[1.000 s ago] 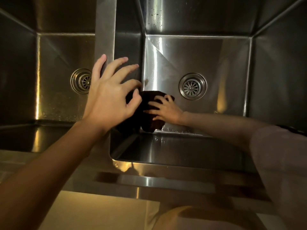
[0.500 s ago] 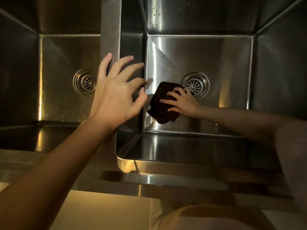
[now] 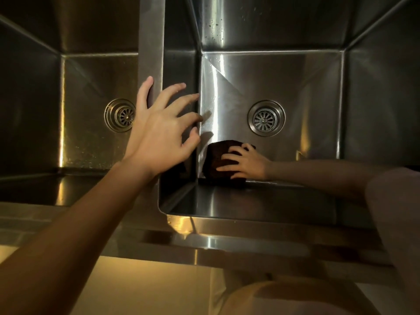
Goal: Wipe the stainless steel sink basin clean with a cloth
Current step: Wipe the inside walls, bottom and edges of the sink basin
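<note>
No brand or writing can be read on the steel; the dark cloth [image 3: 218, 162] lies low in the centre of the frame, on the floor of the right sink basin [image 3: 295, 83] at its near-left corner, partly covered by the right hand [image 3: 246, 163], whose spread fingers press flat on it; the left hand [image 3: 159, 133] hangs open, fingers splayed, holding nothing, over the divider [image 3: 151, 42], hiding part of the left basin's drain [image 3: 118, 115]; the right basin's drain [image 3: 266, 118] sits just above the cloth; the right arm is cut off at the frame's right edge.

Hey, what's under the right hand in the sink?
A dark cloth, pressed by the right hand onto the right basin's floor near its front left corner. The steel beneath the cloth is hidden.
</note>
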A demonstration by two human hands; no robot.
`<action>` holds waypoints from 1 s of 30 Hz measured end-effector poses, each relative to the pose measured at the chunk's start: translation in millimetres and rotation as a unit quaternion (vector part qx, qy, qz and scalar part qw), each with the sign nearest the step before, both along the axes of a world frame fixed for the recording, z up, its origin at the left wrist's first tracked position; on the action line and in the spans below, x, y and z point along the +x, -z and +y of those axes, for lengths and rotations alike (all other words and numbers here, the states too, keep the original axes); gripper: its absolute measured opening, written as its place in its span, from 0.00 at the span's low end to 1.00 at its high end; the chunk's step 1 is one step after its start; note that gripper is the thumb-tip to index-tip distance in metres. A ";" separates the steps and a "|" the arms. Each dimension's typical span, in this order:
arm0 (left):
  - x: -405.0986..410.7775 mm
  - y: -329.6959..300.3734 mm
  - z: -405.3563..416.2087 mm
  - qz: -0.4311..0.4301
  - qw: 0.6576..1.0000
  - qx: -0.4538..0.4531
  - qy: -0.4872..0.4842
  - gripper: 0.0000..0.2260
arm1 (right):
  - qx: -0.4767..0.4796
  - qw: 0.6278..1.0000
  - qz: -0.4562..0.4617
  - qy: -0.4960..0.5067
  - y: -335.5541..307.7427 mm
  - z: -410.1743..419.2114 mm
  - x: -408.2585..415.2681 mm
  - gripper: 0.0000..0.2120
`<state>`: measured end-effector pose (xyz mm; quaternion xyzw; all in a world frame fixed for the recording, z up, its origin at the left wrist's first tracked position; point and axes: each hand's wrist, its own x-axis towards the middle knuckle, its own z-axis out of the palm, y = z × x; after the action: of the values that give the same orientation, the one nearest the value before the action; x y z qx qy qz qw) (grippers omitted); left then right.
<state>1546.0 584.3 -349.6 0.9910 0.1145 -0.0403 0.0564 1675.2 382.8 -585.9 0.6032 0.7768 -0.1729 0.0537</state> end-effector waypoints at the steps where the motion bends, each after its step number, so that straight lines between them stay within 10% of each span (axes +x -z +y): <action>1: 0.4 -0.2 -0.4 0.003 1.000 0.002 0.002 0.17 | 0.000 1.000 -0.006 -0.010 0.2 -5.5 10.0 0.24; 17: 0.2 1.9 -0.7 -0.010 1.000 0.007 0.008 0.17 | -0.013 0.993 -0.028 0.114 0.9 53.3 11.3 0.25; 30: -0.4 3.2 -0.9 -0.011 1.000 -0.004 -0.001 0.17 | -0.038 0.999 -0.038 -0.010 -9.1 -52.6 70.8 0.26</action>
<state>1545.6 583.4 -352.8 0.9910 0.1148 -0.0301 0.0619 1746.0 330.2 -576.8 0.5993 0.7728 -0.1788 0.1076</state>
